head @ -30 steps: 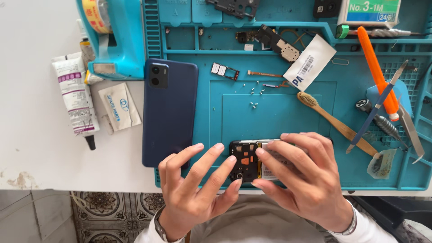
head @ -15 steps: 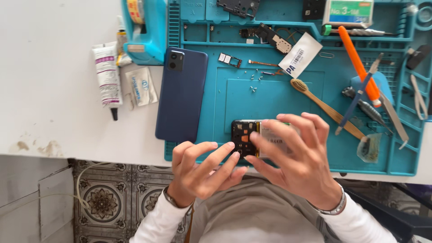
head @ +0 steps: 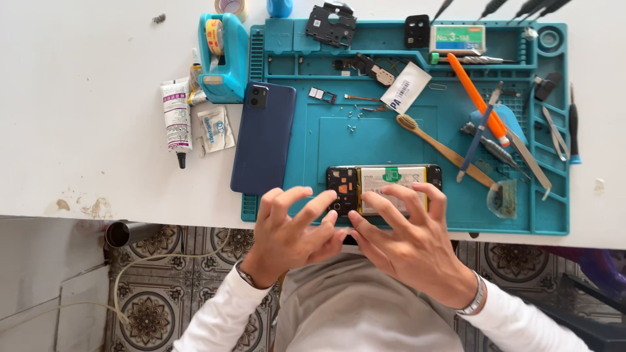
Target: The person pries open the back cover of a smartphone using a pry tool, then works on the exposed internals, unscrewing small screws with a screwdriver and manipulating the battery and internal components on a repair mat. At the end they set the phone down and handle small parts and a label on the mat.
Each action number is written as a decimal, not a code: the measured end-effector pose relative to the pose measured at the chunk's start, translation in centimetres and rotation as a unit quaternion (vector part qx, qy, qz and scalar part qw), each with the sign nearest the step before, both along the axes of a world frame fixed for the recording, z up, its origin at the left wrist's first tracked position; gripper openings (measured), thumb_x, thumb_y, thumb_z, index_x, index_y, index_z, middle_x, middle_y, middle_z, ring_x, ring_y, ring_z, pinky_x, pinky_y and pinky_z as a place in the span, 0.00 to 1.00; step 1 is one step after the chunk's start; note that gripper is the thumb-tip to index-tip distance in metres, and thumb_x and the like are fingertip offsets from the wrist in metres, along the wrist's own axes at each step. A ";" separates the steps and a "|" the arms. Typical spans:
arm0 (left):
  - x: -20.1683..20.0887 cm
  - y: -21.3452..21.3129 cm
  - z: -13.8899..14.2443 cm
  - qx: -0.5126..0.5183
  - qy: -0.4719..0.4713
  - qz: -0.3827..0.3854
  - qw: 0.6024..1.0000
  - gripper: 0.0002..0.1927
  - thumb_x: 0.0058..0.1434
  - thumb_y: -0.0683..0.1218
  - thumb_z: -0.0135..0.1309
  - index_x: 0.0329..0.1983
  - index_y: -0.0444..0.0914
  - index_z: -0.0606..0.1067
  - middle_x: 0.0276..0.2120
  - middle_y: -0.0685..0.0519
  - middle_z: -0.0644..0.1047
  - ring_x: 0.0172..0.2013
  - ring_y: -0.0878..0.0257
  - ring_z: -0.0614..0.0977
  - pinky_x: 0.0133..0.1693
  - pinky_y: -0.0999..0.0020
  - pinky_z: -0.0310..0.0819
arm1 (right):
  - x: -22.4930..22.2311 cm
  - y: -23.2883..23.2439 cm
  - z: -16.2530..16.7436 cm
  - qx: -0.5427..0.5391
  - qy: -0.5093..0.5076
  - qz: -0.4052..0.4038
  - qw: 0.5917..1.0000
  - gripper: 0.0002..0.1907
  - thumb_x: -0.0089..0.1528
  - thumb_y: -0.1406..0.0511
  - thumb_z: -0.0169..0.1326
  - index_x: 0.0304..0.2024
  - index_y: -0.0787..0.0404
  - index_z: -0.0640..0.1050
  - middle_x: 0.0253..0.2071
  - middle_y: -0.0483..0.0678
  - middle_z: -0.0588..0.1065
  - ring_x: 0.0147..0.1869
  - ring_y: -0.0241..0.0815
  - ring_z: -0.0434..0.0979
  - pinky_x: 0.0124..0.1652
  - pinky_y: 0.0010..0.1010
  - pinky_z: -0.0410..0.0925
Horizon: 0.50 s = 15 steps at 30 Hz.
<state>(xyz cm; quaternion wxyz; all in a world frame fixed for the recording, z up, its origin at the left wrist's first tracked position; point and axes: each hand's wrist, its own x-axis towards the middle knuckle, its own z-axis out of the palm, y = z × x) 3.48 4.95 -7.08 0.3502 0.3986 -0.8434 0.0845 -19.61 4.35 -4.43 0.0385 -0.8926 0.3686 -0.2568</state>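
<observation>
One opened phone (head: 385,188), its back removed and one battery showing, is lying flat near the front edge of the teal work mat (head: 326,140). The left hand (head: 290,228) is resting its spread fingers over the phone's left end, fingertips touching the dark circuit part. The right hand (head: 407,238) is pressing its spread fingers down on the battery face; neither hand is pinching or lifting anything.

One blue back cover (head: 263,138) is lying across the mat's left edge, half on the white bench (head: 85,98). One white glue tube (head: 176,120) and one small sachet (head: 215,129) are lying left of it on the bench. One teal tape dispenser (head: 223,55) is standing at the mat's rear left corner.

On the mat's right half: one bamboo toothbrush (head: 443,150), one orange-handled tool (head: 477,98), one blue-handled tool (head: 479,133), one white label card (head: 405,87). One pair of tweezers (head: 554,133) and one black screwdriver (head: 572,124) are lying at the right edge. One small box (head: 458,38) is sitting along the rear edge.
</observation>
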 end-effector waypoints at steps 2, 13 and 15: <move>0.1 -0.1 0.0 0.011 -0.007 -0.009 1.000 0.10 0.63 0.54 0.62 0.35 0.46 0.76 0.53 0.56 0.78 0.51 0.54 0.74 0.46 0.55 0.67 | 0.1 -0.1 0.0 -0.002 -0.004 0.004 1.000 0.15 0.57 0.59 0.65 0.45 0.53 0.83 0.53 0.44 0.73 0.60 0.48 0.69 0.59 0.54 0.55; -0.3 -0.4 0.0 -0.004 -0.009 0.008 1.000 0.10 0.63 0.54 0.62 0.41 0.47 0.82 0.53 0.57 0.77 0.52 0.53 0.73 0.48 0.55 0.65 | 0.5 -0.9 -0.1 -0.023 -0.043 -0.011 0.999 0.14 0.55 0.62 0.65 0.44 0.51 0.83 0.54 0.46 0.72 0.59 0.50 0.69 0.58 0.53 0.56; -0.8 -0.4 -0.1 0.014 -0.008 0.020 1.000 0.09 0.61 0.53 0.62 0.40 0.47 0.81 0.54 0.56 0.76 0.53 0.51 0.74 0.49 0.54 0.65 | 0.5 -1.0 0.1 -0.029 -0.037 -0.010 0.999 0.15 0.54 0.62 0.65 0.45 0.51 0.83 0.55 0.46 0.72 0.59 0.50 0.69 0.58 0.53 0.56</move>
